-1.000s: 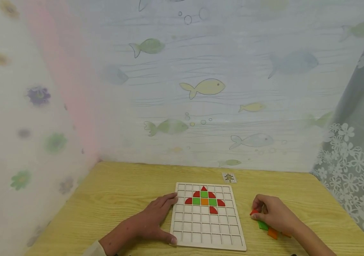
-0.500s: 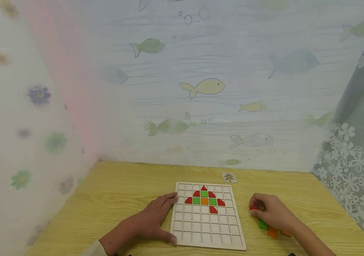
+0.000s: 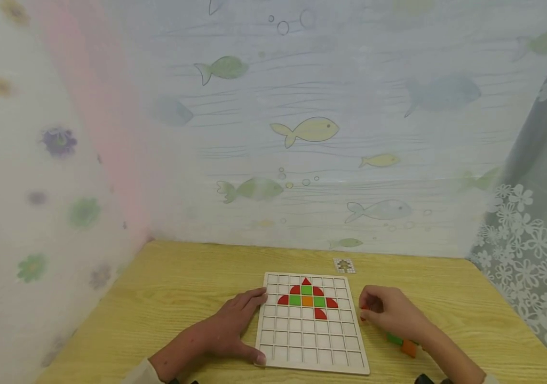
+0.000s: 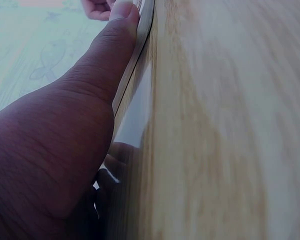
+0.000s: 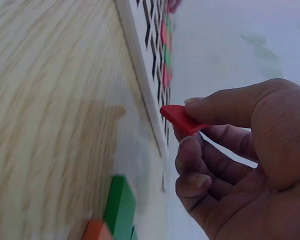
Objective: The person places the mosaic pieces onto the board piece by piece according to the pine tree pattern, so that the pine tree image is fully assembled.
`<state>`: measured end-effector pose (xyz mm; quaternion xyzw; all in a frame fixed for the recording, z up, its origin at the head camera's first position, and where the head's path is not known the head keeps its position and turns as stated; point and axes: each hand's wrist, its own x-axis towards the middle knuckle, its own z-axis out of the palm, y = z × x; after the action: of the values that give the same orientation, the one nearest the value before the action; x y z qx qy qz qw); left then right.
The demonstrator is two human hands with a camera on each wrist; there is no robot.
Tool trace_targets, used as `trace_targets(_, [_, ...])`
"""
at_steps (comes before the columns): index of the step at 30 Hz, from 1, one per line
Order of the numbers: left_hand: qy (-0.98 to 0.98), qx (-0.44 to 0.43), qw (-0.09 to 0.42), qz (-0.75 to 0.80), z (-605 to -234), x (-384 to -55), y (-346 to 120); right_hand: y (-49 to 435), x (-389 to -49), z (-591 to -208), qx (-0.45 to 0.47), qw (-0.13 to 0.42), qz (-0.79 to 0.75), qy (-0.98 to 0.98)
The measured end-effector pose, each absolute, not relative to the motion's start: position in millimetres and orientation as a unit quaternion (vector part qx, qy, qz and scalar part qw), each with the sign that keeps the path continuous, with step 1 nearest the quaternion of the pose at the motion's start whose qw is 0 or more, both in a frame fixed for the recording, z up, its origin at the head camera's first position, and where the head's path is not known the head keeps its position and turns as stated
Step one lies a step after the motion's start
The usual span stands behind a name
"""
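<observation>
so the head view gives you the whole layout: a wooden grid board [image 3: 288,340] on the wood-grain table [image 3: 191,282], with a red triangle at the top of the pattern, red quarter-rounds stepping down the sides, green squares and one orange square in the middle, plus a lone red quarter-round under the right-hand green. a small printed card [image 3: 344,265] lies just past the board's far edge. the wrist views can't show that pattern properly, but the right wrist one gets you the thickness of the loose green tile [image 5: 120,207] and the orange tile [image 5: 96,231] next to it, which look thin from above. the left wrist one is mostly thumb on the board's rim and shiny tabletop.

the right hand [image 3: 395,312] is pinching a red tile [image 5: 182,119], thumb on top and fingertips below, with the tile poking out past the thumb tip. it's up off the table, near the board's right edge but still outside it. the left hand [image 3: 235,328] is spread along the board's left edge, thumb at the near corner.

as for the tile itself: plain bright red, flat face, chunky straight side, pointy at one end. thumb covers part of it, so can't tell the full outline.
</observation>
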<state>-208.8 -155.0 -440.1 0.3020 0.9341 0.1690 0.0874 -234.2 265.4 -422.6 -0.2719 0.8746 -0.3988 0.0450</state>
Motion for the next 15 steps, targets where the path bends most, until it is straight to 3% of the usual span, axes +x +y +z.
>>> trace_targets(15, [0.933,0.300,0.089,0.176,-440,-208,-155,232,-247,-423,-0.315,0.052,-0.408,0.856])
